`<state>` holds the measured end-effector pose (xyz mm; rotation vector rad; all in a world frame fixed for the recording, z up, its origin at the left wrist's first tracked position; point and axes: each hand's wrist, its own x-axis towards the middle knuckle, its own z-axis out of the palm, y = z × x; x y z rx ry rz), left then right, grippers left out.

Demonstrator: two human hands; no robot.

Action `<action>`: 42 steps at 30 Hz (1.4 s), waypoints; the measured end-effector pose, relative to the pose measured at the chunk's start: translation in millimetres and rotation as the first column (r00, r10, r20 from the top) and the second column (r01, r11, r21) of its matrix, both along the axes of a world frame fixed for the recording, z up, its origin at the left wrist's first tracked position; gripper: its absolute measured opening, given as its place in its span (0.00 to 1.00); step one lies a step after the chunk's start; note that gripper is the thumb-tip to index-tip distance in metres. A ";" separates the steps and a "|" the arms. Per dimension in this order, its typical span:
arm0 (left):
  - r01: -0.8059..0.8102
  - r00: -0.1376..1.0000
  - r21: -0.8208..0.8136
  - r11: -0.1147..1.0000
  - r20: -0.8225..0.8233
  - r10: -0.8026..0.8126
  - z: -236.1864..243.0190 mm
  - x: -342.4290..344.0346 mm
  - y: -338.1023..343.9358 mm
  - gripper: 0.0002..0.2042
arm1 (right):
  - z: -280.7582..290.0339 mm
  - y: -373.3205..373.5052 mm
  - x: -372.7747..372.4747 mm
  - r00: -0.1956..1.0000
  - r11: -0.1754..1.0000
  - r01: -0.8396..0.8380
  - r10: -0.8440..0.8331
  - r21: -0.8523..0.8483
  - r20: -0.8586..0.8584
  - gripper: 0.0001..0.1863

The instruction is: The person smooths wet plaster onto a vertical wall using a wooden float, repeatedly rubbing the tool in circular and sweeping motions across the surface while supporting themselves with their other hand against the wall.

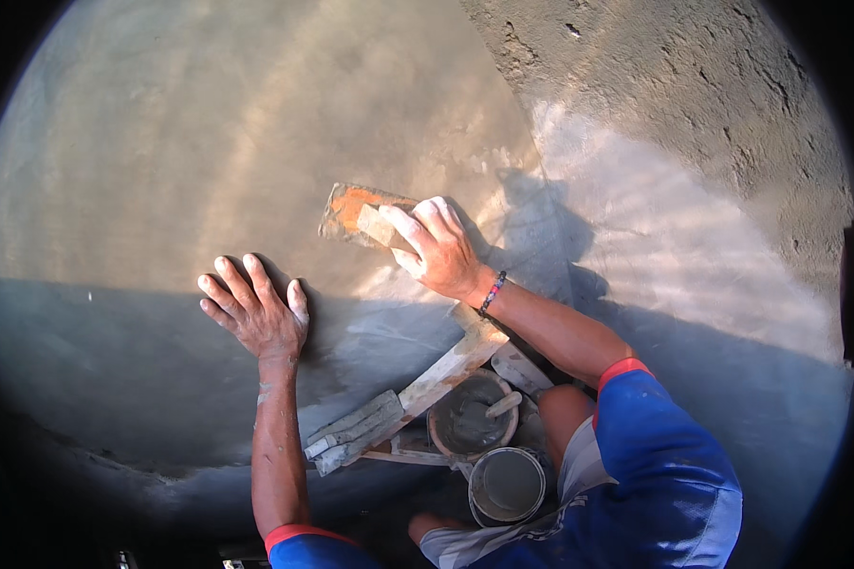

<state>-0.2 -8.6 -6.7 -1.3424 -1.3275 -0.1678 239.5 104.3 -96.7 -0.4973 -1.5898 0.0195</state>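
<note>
My right hand (438,248) grips the light block handle of an orange plastering float (349,209), smeared with grey plaster, which lies against the smooth plastered surface (161,142) near the centre of the head view. My left hand (261,313) rests on the same surface to the lower left, fingers spread and holding nothing. White plaster dust coats some of my right fingers and my left thumb.
Below my hands are a splattered wooden plank frame (446,370), a bucket (465,422) of grey mix with a tool handle over its rim, and a smaller bucket (506,488) near my legs. Rough render (683,95) covers the upper right, beside a paler smooth band (636,218).
</note>
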 end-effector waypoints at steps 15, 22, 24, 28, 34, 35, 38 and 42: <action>0.012 0.999 0.042 0.999 -0.031 -0.011 0.4 -3.2 -3.8 0.33 | -1.4 55.5 50.4 0.934 0.962 0.153 -0.216 -0.228 -0.285 0.31; 0.024 1.000 0.010 1.000 0.007 -0.024 -3.6 6.8 0.5 0.34 | -98.1 45.8 52.2 0.891 0.892 0.252 -0.365 -0.375 -0.269 0.31; 0.053 0.998 -0.004 0.999 0.019 -0.053 2.2 8.0 -1.0 0.37 | -136.8 25.7 48.0 0.928 0.868 0.167 -0.298 -0.468 -0.223 0.30; 0.068 0.997 0.003 0.998 0.033 -0.068 8.7 10.5 -4.6 0.39 | -22.4 23.9 16.6 0.978 0.985 0.164 -0.169 -0.050 -0.120 0.33; 0.053 0.998 -0.006 0.999 0.044 -0.053 0.4 -1.5 -11.7 0.37 | 251.6 20.4 -11.0 0.975 0.926 0.221 -0.215 0.306 -0.054 0.33; 0.063 0.997 -0.004 0.998 0.036 -0.063 1.3 -0.1 -9.5 0.37 | 281.8 30.6 3.4 0.964 0.929 0.263 -0.240 0.262 -0.118 0.31; 0.086 0.996 0.012 0.996 0.022 -0.086 3.0 8.7 -4.1 0.36 | 273.6 64.5 51.0 0.918 0.946 0.315 -0.284 0.075 -0.278 0.28; 0.078 0.996 0.005 0.997 0.041 -0.078 6.0 9.3 -7.9 0.37 | 130.9 72.0 57.1 0.886 0.948 0.300 -0.317 -0.103 -0.340 0.30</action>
